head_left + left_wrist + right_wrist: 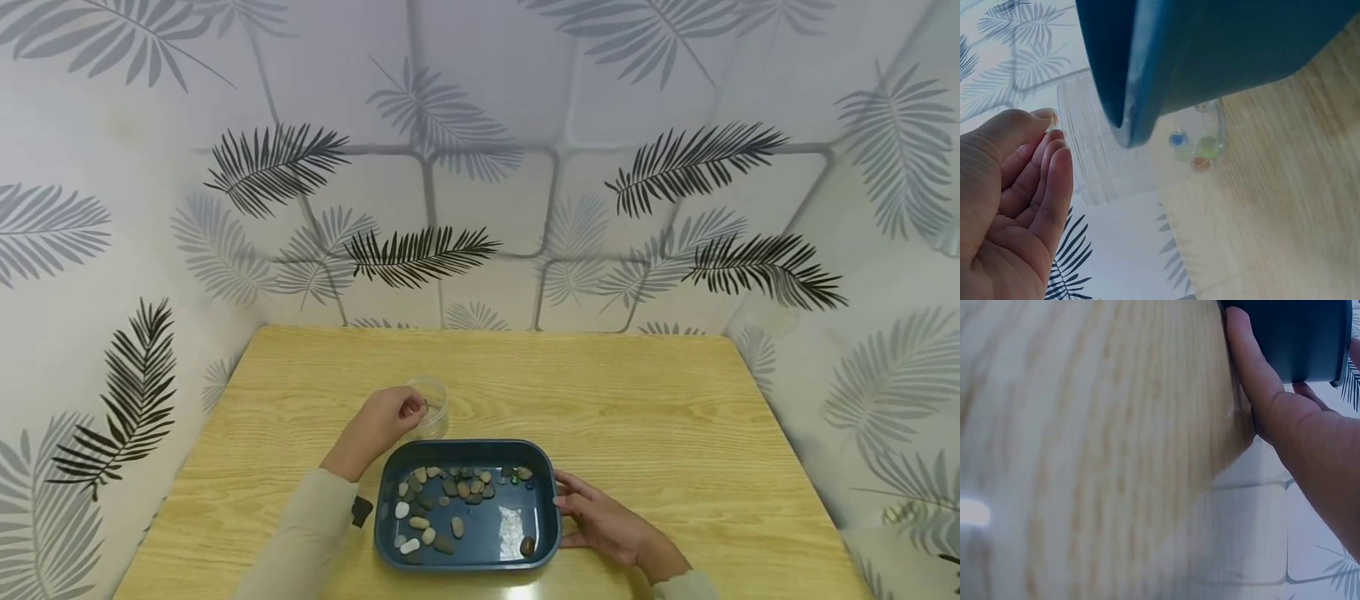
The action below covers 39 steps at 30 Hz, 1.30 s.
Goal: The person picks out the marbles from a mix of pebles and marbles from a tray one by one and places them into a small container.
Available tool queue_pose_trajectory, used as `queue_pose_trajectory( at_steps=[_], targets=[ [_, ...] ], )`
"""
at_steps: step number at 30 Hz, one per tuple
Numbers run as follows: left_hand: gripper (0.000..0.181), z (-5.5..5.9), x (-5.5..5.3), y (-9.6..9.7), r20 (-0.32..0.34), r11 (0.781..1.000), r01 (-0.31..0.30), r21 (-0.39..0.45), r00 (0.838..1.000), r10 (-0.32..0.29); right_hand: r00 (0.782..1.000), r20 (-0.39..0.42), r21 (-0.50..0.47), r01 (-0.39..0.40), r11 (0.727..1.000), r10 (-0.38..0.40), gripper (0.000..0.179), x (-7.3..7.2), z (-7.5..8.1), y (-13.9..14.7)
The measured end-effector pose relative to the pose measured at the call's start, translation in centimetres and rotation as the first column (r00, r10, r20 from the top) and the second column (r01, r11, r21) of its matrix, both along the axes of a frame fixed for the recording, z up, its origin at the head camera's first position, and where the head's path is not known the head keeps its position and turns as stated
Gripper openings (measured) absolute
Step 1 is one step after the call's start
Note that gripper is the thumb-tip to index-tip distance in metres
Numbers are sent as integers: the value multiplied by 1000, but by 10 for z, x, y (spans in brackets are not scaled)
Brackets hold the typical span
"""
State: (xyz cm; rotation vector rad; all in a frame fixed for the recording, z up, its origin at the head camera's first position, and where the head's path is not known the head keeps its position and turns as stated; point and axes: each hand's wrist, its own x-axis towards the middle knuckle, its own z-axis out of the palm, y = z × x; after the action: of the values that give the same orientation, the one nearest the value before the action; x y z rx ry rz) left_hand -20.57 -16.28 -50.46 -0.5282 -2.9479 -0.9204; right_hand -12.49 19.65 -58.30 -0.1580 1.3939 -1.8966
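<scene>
My left hand (387, 421) is at the mouth of a clear jar (433, 417), behind the tray's left part. Between its thumb and forefinger it pinches a small clear glass marble (1054, 120). Several coloured marbles (1209, 147) lie at the jar's bottom, one blue, one green, one reddish. My right hand (607, 523) rests against the right outer wall of a dark blue tray (550, 517), its fingers stretched along that side. Pebbles (463, 489) lie in the tray, mostly at its left and back, with a few small marbles (515, 478) near the back right corner.
The tray and jar stand on a wood-grain table (637, 400). A wall (495, 200) with a leaf pattern rises behind it and at both sides. A small black object (362, 511) is by the left wrist, next to the tray.
</scene>
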Motion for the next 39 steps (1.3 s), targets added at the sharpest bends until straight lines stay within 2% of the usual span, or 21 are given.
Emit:
queue_pose_trajectory(
  at_steps=[6, 19, 23, 31, 39],
  targets=[
    [5, 0, -9, 3, -4, 1000, -9, -16, 1000, 9, 1000, 5, 6, 3, 1000, -3, 59, 0, 1, 0],
    [8, 2, -12, 7, 46, 1000, -14, 0, 999, 14, 1000, -2, 20, 4, 1000, -4, 61, -1, 1, -1],
    [9, 3, -9, 7, 37, 1000, -9, 8, 999, 9, 1000, 6, 22, 2, 1000, -2, 60, -1, 1, 0],
    [12, 12, 1, 16, 27, 1000, 16, 10, 1000, -16, 1000, 14, 23, 13, 1000, -13, 61, 1, 2, -1],
    [9, 10, 13, 34, -21, 996, 92, -8, 995, -93, 1000, 21, 33, 20, 999, -21, 62, 1, 4, -1]
  ],
)
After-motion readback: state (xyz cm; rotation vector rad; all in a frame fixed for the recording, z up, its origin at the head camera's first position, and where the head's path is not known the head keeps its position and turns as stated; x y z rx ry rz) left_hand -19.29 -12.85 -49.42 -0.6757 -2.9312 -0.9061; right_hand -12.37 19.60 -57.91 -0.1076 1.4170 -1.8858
